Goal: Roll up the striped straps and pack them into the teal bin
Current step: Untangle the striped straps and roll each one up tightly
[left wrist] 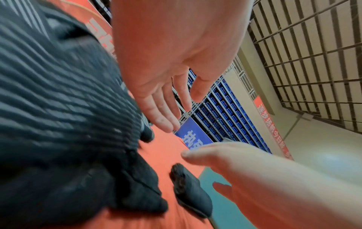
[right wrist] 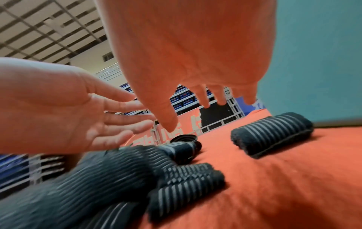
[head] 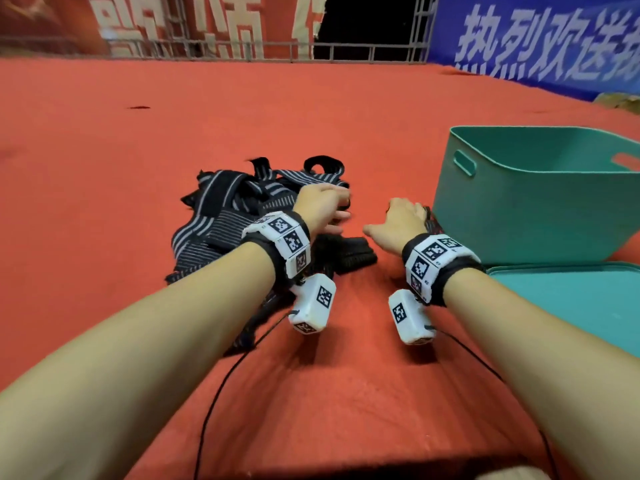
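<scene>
Both hands loose-fingered and holding nothing: left hand (head: 320, 206) over strap pile (head: 221, 216) at 10 o'clock, right hand (head: 403, 221) above a finished roll (right wrist: 272, 133) parked beside teal bin (head: 519, 216) at 2 o'clock, probably staged for packing.

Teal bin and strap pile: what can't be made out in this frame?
- Teal bin: head view shows only its outer wall and rim; the inside is hidden and the right side cut off.
- Rolled strap: in head view, mostly hidden behind the right hand.
- Strap pile: count unclear; overlapping, blurred in both wrist views.
- Left hand: fingertips motion-blurred.
</scene>
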Available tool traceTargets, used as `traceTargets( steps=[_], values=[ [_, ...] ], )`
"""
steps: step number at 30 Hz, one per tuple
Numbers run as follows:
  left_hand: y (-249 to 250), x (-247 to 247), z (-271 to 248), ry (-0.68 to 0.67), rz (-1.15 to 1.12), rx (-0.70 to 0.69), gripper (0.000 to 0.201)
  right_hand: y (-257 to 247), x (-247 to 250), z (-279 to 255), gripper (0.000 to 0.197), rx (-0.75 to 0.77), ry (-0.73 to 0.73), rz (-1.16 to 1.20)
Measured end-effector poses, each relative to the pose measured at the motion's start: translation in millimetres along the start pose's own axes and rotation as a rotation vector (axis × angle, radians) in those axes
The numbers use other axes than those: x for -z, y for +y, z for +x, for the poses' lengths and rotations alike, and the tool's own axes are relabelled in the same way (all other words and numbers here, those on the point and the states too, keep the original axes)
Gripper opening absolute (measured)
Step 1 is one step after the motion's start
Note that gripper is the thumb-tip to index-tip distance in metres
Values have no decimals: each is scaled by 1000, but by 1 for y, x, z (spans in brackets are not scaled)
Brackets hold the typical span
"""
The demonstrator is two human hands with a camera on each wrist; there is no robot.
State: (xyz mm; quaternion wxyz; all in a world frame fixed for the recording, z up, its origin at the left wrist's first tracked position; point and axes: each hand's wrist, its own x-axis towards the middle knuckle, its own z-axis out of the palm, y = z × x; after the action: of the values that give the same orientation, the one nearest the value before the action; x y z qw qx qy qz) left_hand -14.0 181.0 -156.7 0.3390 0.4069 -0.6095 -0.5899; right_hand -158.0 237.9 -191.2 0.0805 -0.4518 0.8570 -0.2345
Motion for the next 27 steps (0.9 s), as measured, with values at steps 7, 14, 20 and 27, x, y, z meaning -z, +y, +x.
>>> traceTargets(
  steps=[7, 14, 20, 27],
  values=[
    [-5, 121, -43, 164, 103, 11, 8, -64, -40, -47, 103, 546, -272, -120],
    [-7, 178, -72, 183, 165, 46, 10, -91, -43, -47, 40, 739, -61, -414],
    [-6, 170, -80, 36, 180, -88, 46, -111, -4, -51, 8, 600, 82, 344],
    [2, 128, -78, -112, 125, -307, 51, -157, 48, -79, 14, 598, -13, 925]
  ],
)
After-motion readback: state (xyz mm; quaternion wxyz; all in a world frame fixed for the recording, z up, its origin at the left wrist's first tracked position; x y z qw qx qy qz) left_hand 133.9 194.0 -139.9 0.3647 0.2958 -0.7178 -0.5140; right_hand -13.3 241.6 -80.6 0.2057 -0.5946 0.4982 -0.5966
